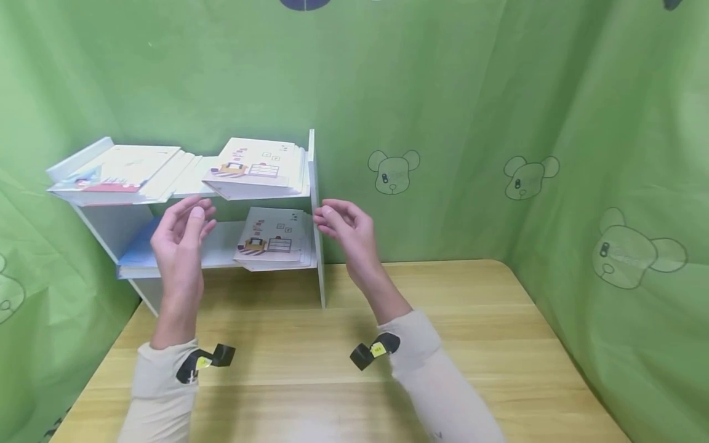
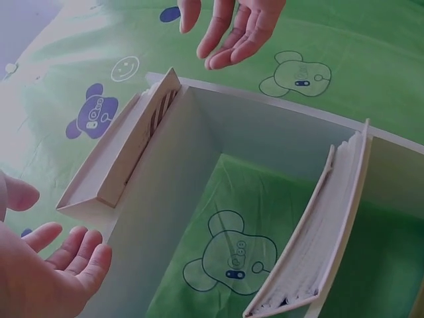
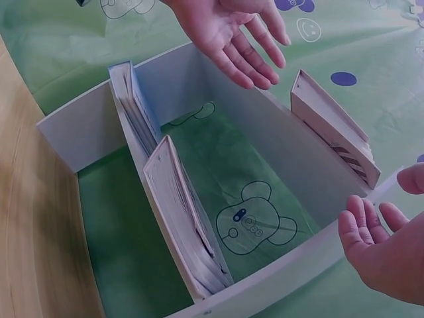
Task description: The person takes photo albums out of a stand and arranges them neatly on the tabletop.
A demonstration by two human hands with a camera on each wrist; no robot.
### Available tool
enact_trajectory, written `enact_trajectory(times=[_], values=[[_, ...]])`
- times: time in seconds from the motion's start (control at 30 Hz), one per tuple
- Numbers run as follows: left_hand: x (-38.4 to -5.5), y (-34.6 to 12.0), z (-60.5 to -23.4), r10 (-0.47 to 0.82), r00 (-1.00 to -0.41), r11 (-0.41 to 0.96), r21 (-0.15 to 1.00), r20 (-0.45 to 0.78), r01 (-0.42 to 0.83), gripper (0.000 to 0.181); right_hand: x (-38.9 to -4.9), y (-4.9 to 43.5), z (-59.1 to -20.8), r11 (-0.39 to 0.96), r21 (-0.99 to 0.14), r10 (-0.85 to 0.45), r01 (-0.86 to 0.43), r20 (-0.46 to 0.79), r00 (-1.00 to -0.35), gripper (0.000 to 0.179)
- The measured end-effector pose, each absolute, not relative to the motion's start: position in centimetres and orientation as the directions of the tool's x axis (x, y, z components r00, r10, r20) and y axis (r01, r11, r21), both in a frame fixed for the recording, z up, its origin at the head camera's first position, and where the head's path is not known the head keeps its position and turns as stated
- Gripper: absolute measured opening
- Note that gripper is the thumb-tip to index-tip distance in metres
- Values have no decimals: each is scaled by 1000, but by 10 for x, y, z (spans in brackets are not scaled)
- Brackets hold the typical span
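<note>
My left hand (image 1: 178, 243) is raised in front of a white two-tier shelf (image 1: 221, 237), its fingers loosely bent and holding nothing. Beyond the shelf's right side panel, my right hand (image 1: 354, 237) hovers with relaxed fingers, also holding nothing. Between the hands, a pile of books with a printed cover (image 1: 257, 163) lies on the upper tier. Below it, books with a similar cover (image 1: 275, 239) sit on the lower tier at the right. In the right wrist view, the right hand (image 3: 387, 242) appears apart from the shelf.
More white books (image 1: 133, 169) lie at the upper tier's left end. A blue book (image 1: 141, 246) is on the lower tier at the left. The shelf stands on a wooden table (image 1: 443, 344), with a green curtain (image 1: 443, 74) printed with bear heads behind it.
</note>
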State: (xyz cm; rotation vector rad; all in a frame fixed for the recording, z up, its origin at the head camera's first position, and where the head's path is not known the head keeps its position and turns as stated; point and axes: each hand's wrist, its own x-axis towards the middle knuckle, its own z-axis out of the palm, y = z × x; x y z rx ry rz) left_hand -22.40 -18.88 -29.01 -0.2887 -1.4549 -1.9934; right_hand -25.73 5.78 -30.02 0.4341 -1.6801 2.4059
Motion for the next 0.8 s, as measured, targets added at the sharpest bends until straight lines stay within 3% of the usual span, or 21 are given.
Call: enact_trajectory(times=[0.3,0.6,0.8], values=[[-228,-185,-285,-389,-780,-193,785,490,589,32,-261,49,-295,-395,-878,-22,-270,303,-953,31],[-236,-181,-279,-376,-802,-309,753,464,581,33,-263,40,-290,-413,-876,3,-249,272,-962,29],[-241,-178,-273,-436,-776,-334,718,456,610,30,-266,34,-286,-447,-865,22,-229,246,-969,27]])
